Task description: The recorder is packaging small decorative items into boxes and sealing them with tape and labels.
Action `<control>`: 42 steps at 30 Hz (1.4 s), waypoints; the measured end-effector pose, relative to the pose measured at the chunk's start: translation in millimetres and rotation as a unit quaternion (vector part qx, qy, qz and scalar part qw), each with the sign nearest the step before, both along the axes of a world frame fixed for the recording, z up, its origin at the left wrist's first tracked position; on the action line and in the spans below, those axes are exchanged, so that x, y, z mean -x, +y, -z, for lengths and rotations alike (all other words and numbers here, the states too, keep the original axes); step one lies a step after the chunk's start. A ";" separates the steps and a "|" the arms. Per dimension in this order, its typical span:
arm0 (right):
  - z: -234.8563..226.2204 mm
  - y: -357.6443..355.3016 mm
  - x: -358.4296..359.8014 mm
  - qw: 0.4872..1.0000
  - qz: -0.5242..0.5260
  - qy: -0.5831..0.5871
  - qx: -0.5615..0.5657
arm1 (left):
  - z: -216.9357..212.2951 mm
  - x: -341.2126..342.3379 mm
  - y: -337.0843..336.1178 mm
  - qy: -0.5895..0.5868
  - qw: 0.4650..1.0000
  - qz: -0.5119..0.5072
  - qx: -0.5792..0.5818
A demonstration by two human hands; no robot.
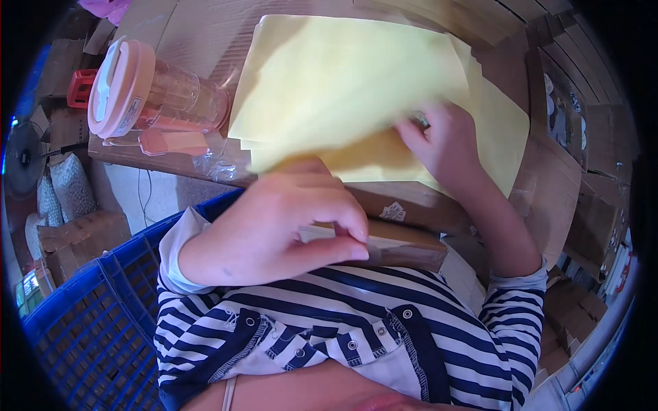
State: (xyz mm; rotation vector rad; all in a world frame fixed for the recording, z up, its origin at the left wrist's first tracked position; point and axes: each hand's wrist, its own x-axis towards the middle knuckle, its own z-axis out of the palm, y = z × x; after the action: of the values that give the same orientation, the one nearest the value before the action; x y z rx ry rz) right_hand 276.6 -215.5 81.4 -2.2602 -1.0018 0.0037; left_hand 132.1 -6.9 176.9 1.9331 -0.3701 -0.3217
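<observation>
A stack of pale yellow paper sheets (356, 68) lies on the cardboard-covered table, its sheets fanned unevenly at the right. One blurred sheet has its near edge lifted, casting a shadow on those below. My right hand (447, 144) is over the stack's right part, thumb and fingers closed at the lifted sheet's edge. Something small and shiny shows by those fingertips, too blurred to name. My left hand (281, 222) is in front of the table's near edge, thumb and index fingertips pinched together. What that pinch holds, if anything, cannot be seen; its other fingers are partly hidden.
A clear tumbler with a pink lid (130, 89) stands left of the paper, a pink tag (173, 142) near its base. Below left is a blue plastic crate (96, 315). Cardboard boxes (589, 219) stack at the right. A fan (24, 161) and filled bags (72, 188) stand far left.
</observation>
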 end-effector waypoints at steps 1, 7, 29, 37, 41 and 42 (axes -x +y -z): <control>13.7 -6.9 -3.3 0.999 -0.004 -0.034 0.014 | 3.7 5.3 -6.3 0.061 0.998 0.008 0.020; -8.5 -1.7 3.8 0.996 -0.035 -0.018 -0.083 | 6.6 13.0 -22.9 0.023 0.986 0.008 -0.167; -61.1 46.6 -38.7 0.918 -0.282 0.032 0.277 | 52.5 9.1 42.3 0.155 0.976 0.144 0.051; -47.7 61.2 -42.1 0.964 -0.209 0.002 0.165 | 112.2 122.2 35.8 0.082 0.987 -0.138 0.010; -48.2 68.1 -39.9 0.933 -0.243 -0.027 0.265 | 71.7 106.5 45.2 -0.130 0.983 -0.130 0.009; -51.4 69.2 -41.0 0.932 -0.244 -0.028 0.266 | 53.2 101.5 44.5 -0.170 0.973 -0.157 0.002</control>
State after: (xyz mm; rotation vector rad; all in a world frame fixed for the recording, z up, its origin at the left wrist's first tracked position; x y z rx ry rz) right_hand 317.7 -146.3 132.8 -2.4112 -1.7381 0.4806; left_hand 30.6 37.6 123.7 2.0071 -0.2787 0.2213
